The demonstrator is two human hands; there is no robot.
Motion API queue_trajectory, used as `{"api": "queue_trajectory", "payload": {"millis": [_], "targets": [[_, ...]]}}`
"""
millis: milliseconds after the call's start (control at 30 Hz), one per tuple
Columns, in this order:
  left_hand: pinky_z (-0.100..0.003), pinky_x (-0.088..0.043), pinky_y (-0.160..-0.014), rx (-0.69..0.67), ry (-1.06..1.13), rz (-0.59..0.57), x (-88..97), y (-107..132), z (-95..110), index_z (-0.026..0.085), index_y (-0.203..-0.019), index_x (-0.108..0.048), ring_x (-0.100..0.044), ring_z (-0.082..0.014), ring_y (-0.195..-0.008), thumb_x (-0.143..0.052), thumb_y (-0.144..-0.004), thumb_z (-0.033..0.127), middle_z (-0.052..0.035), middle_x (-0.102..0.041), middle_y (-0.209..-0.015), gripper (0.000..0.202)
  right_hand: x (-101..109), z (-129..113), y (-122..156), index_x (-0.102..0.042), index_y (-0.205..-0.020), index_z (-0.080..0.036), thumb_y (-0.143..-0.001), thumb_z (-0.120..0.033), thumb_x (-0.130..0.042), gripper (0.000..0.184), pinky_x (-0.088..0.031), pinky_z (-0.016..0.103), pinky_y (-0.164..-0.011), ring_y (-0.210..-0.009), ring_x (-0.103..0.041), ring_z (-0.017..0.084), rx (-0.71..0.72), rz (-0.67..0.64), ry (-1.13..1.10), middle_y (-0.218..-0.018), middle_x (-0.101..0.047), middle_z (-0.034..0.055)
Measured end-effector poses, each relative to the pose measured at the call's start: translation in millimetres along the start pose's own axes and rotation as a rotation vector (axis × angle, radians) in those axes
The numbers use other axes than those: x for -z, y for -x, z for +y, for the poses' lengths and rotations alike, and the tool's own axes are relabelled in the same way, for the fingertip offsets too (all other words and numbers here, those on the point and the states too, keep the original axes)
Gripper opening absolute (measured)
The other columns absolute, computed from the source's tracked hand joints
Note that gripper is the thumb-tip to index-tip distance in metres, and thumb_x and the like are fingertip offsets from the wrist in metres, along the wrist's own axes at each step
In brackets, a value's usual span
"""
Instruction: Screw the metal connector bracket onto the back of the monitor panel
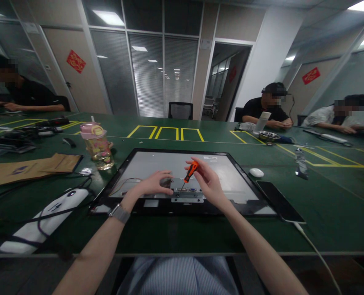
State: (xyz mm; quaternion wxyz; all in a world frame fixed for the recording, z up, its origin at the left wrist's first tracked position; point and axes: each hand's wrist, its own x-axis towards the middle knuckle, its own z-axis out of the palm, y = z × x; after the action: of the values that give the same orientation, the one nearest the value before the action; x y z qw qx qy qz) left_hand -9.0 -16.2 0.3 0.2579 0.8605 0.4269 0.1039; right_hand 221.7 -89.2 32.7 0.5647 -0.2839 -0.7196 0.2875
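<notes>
- Right hand (208, 180): grasps an orange-handled screwdriver (190, 172), held over the lower middle of the monitor (231, 174).
- Screwdriver: tilted, tip down at the metal plate (188, 196) on the monitor's back.
- Left hand (153, 184): fingers curled on the monitor's back, just left of the plate; whether it grips anything cannot be told.
- Watch (119, 213): on the left wrist, at the monitor's near edge.
- Monitor: lies face down on the green table (329, 213).
- Mouse (256, 172), phone (278, 200): just right of the monitor.
- Bottle (97, 145), paper bag (28, 168): left of the monitor.
</notes>
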Motion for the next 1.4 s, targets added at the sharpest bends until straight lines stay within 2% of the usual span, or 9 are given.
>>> {"api": "queue_trajectory", "payload": {"millis": [233,400,500,700,900,1033,1200,1400], "targets": [[-0.040,-0.022,-0.113,0.007,0.002,-0.007,0.2,1,0,0.028,-0.126,-0.052,-0.027,-0.0278,-0.138,-0.066,-0.066,0.062,-0.0046,-0.032,-0.149,0.071,-1,2,0,-0.048,-0.128,-0.028,-0.091,-0.025,-0.046,0.036,-0.052,0.040,-0.091,-0.105,-0.063,0.021,-0.011,0.022,-0.016,-0.124,-0.059,0.0088],[-0.040,-0.022,-0.113,0.005,0.008,-0.008,-0.1,1,-1,0.029,-0.127,-0.052,-0.027,-0.0276,-0.138,-0.066,-0.065,0.063,-0.0049,-0.031,-0.150,0.072,2,9,-2,-0.060,-0.115,-0.028,-0.082,-0.026,-0.062,0.033,-0.055,0.035,-0.082,-0.091,-0.063,0.018,0.017,0.131,0.100,-0.102,-0.063,0.0049],[-0.040,-0.022,-0.113,0.008,0.011,-0.012,-0.2,0,-1,0.029,-0.127,-0.051,-0.027,-0.0276,-0.137,-0.067,-0.065,0.063,-0.0047,-0.031,-0.150,0.073,3,7,-2,-0.062,-0.112,-0.028,-0.081,-0.027,-0.064,0.031,-0.055,0.034,-0.079,-0.086,-0.062,0.017,0.028,0.165,0.165,-0.097,-0.062,0.0044],[-0.041,-0.022,-0.113,0.006,0.005,-0.011,-0.6,0,-3,0.029,-0.127,-0.051,-0.027,-0.0290,-0.137,-0.066,-0.065,0.064,-0.0048,-0.031,-0.150,0.073,3,1,0,-0.051,-0.126,-0.028,-0.089,-0.024,-0.050,0.037,-0.052,0.039,-0.089,-0.100,-0.063,0.019,-0.009,0.038,0.025,-0.120,-0.060,0.0076],[-0.041,-0.022,-0.113,0.015,0.008,-0.014,-0.2,1,0,0.028,-0.127,-0.051,-0.026,-0.0283,-0.138,-0.066,-0.066,0.062,-0.0049,-0.030,-0.150,0.072,3,2,-3,-0.061,-0.115,-0.028,-0.083,-0.023,-0.061,0.032,-0.056,0.034,-0.080,-0.089,-0.060,0.016,0.062,0.129,0.161,-0.097,-0.059,0.0043],[-0.041,-0.021,-0.113,0.024,0.013,-0.016,0.7,1,2,0.027,-0.127,-0.051,-0.026,-0.0281,-0.138,-0.067,-0.066,0.060,-0.0055,-0.030,-0.150,0.071,3,2,-3,-0.058,-0.117,-0.027,-0.083,-0.024,-0.061,0.035,-0.056,0.034,-0.080,-0.086,-0.061,0.016,0.064,0.091,0.184,-0.099,-0.059,0.0047],[-0.041,-0.021,-0.113,0.005,0.024,-0.012,0.1,0,0,0.027,-0.126,-0.052,-0.026,-0.0269,-0.138,-0.068,-0.067,0.059,-0.0055,-0.031,-0.149,0.069,2,5,-2,-0.060,-0.111,-0.026,-0.081,-0.025,-0.064,0.030,-0.055,0.035,-0.080,-0.083,-0.064,0.017,0.023,0.137,0.182,-0.095,-0.064,0.0046],[-0.043,-0.022,-0.113,0.004,0.028,-0.003,-1.3,-1,-3,0.028,-0.126,-0.053,-0.027,-0.0285,-0.137,-0.068,-0.065,0.062,-0.0053,-0.031,-0.149,0.072,2,2,-1,-0.048,-0.125,-0.027,-0.091,-0.022,-0.048,0.034,-0.051,0.041,-0.092,-0.103,-0.065,0.020,-0.018,-0.044,-0.008,-0.120,-0.062,0.0088]]}}
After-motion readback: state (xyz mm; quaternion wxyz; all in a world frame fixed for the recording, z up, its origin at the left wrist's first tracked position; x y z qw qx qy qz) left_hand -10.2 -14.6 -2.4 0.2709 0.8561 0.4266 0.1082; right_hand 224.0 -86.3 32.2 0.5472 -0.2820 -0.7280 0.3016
